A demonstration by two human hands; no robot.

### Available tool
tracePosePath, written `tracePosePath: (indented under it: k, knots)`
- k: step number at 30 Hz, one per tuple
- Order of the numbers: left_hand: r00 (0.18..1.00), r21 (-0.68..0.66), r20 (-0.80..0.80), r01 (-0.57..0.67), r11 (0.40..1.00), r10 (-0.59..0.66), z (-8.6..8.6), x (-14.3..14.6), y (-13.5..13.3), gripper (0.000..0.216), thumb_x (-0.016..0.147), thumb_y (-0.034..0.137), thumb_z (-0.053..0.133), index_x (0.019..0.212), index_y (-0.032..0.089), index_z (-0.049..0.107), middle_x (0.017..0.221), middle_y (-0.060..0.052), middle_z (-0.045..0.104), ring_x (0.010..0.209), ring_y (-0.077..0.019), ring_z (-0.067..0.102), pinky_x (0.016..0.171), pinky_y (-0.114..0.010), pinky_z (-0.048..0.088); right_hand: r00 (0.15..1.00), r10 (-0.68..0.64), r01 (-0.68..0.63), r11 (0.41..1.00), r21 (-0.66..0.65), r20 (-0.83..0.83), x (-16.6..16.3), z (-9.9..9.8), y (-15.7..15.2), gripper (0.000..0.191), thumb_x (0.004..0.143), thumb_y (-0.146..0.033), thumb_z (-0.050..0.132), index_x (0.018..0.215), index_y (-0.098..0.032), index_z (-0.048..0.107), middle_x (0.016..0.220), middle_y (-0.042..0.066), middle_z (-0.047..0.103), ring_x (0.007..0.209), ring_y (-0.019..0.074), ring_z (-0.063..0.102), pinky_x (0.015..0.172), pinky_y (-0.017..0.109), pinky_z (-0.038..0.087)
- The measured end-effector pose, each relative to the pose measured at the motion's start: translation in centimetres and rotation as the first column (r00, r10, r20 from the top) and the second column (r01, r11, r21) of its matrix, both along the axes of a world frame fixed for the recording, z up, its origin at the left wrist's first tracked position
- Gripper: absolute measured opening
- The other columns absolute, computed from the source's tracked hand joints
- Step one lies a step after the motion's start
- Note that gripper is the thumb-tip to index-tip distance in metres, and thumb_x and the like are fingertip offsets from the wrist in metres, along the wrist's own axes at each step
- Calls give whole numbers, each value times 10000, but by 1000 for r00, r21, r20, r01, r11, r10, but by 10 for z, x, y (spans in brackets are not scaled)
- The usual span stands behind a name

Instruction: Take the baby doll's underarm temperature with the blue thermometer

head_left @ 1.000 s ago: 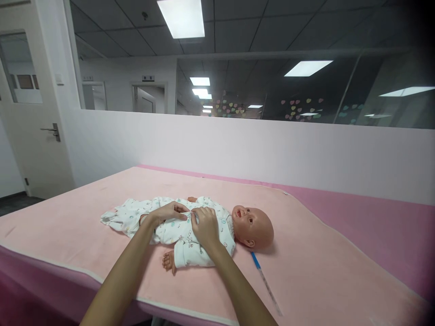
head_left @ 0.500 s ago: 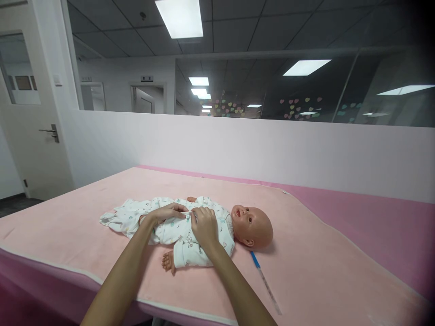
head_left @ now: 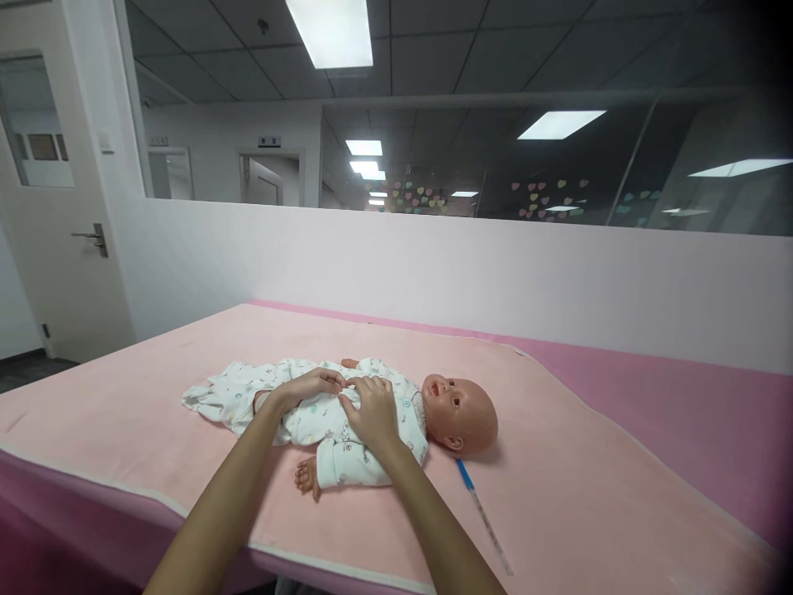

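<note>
A baby doll (head_left: 462, 413) lies on its back, its head to the right, dressed in a white printed romper (head_left: 310, 423). Over its belly, my left hand (head_left: 313, 386) has its fingers bent and pinched at the romper's front. My right hand (head_left: 372, 411) rests on the chest, fingers and thumb closing on the same front fabric, close to the left fingertips. The exact bit of cloth between the fingers is hidden. One doll hand (head_left: 306, 479) sticks out of the near sleeve.
A thin clear stick with a blue end (head_left: 464, 475), perhaps a thermometer, lies near the doll's head. Underneath is a pink padded mat (head_left: 588, 479) with a pale edge. Behind it stands a white half wall (head_left: 434, 273) with glass above; a door (head_left: 68, 248) is at the left.
My left fingertips have lifted slightly and come nearer to the right ones. My right thumb has shifted left and down. A white strip seen between the hands before is now covered.
</note>
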State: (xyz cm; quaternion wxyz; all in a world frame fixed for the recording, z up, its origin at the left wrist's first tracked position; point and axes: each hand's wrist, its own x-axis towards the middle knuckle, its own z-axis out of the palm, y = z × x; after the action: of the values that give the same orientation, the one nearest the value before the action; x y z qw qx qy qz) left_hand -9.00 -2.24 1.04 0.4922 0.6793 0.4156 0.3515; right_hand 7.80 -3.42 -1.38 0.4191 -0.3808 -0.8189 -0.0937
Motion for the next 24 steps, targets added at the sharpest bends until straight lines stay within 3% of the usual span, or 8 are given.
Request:
tracePosePath:
  k: [5, 10, 12, 14, 17, 20, 22, 24]
  knots:
    - [998, 109, -19, -49, 993, 52, -4, 4, 3, 275, 689, 341, 568, 891, 164, 624, 884, -45, 631, 870, -181, 544, 775, -265, 392, 999, -30, 31, 999, 30, -25, -1, -4, 2, 168, 858, -297, 439, 839, -201, 576, 737, 16, 608, 751, 156, 512, 769, 302, 304]
    - [915, 345, -214, -256, 903, 341, -12, 13, 9, 375, 769, 448, 457, 935, 143, 598, 580, -8, 575, 524, -130, 492, 505, -224, 325, 992, -38, 48, 995, 90, -116, -1, 7, -2, 130, 827, -237, 461, 802, -183, 577, 737, 23, 593, 732, 158, 499, 773, 301, 316]
    - [792, 531, -302, -322, 784, 531, -14, 14, 10, 318, 816, 404, 394, 890, 179, 605, 567, -5, 579, 523, -131, 500, 506, -219, 295, 984, -41, 60, 992, 108, -172, 5, 19, -13, 131, 817, -204, 451, 779, -181, 574, 740, 22, 592, 724, 153, 497, 758, 293, 322]
    - [602, 687, -353, -352, 635, 716, -12, 13, 8, 243, 814, 353, 416, 850, 217, 614, 585, -8, 599, 551, -144, 524, 506, -218, 262, 978, -44, 66, 992, 104, -202, 18, 28, -31, 139, 811, -195, 448, 755, -185, 575, 703, 12, 586, 703, 147, 499, 728, 280, 329]
    - [474, 830, -264, -332, 448, 840, -6, 15, 1, 241, 837, 333, 395, 912, 245, 606, 569, 7, 590, 513, -130, 517, 488, -209, 239, 959, -100, 122, 990, 68, -264, 55, 25, -65, 165, 824, -225, 440, 749, -195, 585, 643, 0, 575, 646, 132, 503, 638, 244, 339]
    - [429, 914, -47, -346, 212, 902, -1, 24, -8, 234, 837, 329, 417, 908, 234, 619, 482, 34, 527, 438, -102, 472, 468, -204, 237, 893, -325, 360, 931, 59, -312, 109, -3, -95, 196, 833, -283, 439, 768, -185, 597, 636, 15, 580, 589, 132, 504, 584, 242, 341]
    - [478, 948, 87, -309, 75, 874, -1, 32, -12, 198, 824, 297, 456, 886, 219, 627, 479, 42, 523, 428, -82, 466, 471, -198, 259, 830, -531, 547, 835, 63, -171, 144, -28, -107, 239, 814, -331, 459, 685, -188, 600, 603, 32, 565, 590, 166, 509, 591, 277, 336]
    - [570, 975, 139, -221, -12, 809, -3, 42, -15, 159, 810, 246, 483, 869, 206, 625, 510, 41, 547, 447, -69, 481, 483, -194, 282, 772, -636, 633, 771, 74, 15, 171, -50, -114, 215, 767, -360, 516, 671, -197, 618, 625, 49, 573, 617, 198, 523, 573, 294, 325]
